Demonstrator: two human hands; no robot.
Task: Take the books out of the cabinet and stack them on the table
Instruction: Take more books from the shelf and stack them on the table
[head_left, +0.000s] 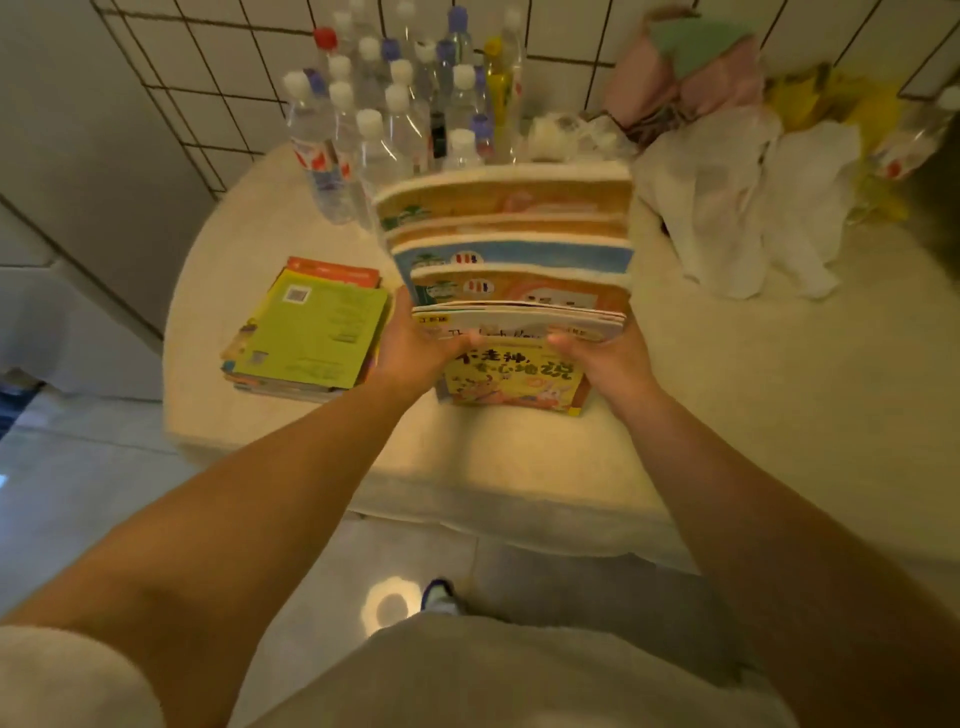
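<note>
Nearest us, a grey shirt front and one shoe (440, 597) on the floor tiles. Both forearms reach forward over the near edge of the table (753, 415). Our left hand (415, 345) and right hand (605, 358) clasp a bundle of books (511, 260) from either side, thumbs on the near cover, fingers hidden behind it. The bundle stands on its lower edge on the table, top edges fanned away from us, long axis running left to right. We count about five or six books in it; blur prevents an exact figure. The front cover is yellow with a cartoon rabbit.

Just left of the left hand, apart from it, a flat stack of books (311, 332) lies on the table, green back cover up; count not readable.

Farther back: roughly twenty plastic bottles (395, 104), upright and clustered. To their right, white plastic bags (727, 208) and a pink bundle (685, 78).
</note>
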